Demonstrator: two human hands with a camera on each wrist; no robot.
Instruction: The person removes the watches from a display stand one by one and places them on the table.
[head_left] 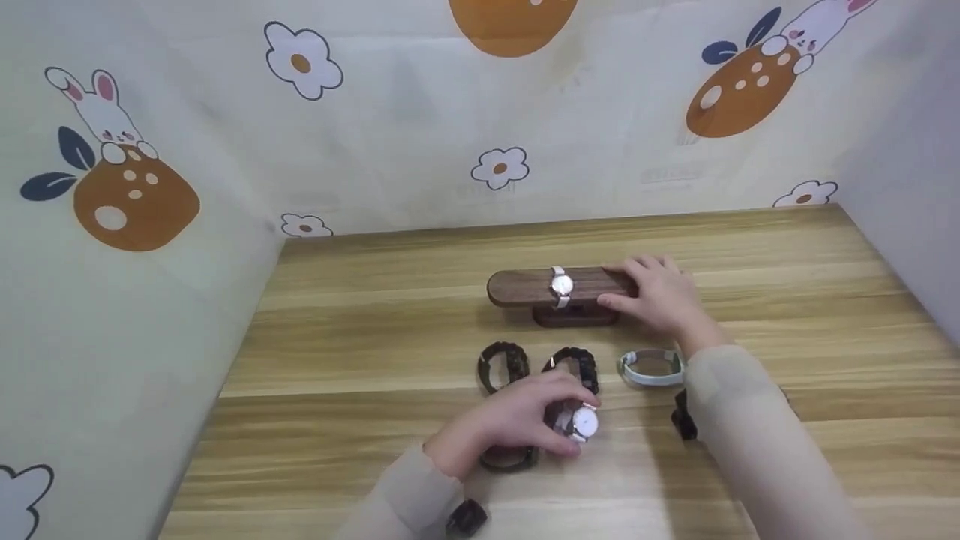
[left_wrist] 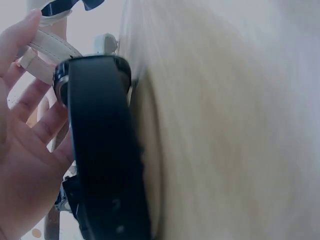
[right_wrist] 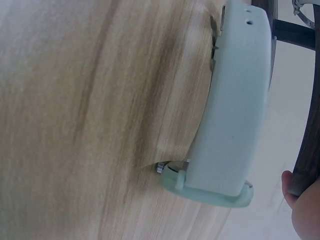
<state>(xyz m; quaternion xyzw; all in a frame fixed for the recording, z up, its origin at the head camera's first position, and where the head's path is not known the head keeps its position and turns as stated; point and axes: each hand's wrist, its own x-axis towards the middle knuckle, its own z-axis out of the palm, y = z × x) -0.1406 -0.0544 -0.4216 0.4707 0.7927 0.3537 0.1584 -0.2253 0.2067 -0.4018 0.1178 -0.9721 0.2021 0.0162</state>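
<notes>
My left hand (head_left: 517, 412) pinches a wristwatch (head_left: 585, 422) with a white dial and white strap between thumb and fingers, low over the table. In the left wrist view its white strap (left_wrist: 55, 45) lies between the thumb and fingers. My right hand (head_left: 664, 300) grips the right end of a dark wooden watch stand (head_left: 517, 289). Around that stand's bar sits another white-strapped watch (head_left: 562, 285). Close beneath my left hand is a black watch (head_left: 510, 466), partly hidden. A mint-green watch (head_left: 651, 377) lies near my right wrist, and fills much of the right wrist view.
Two dark watches (head_left: 517, 364) (head_left: 587, 371) lie in a row in front of the stand. Small dark blocks (head_left: 466, 517) (head_left: 684, 420) show beside both sleeves. A patterned cloth wall (head_left: 405, 150) borders the wooden table (head_left: 360, 322) at the back and left.
</notes>
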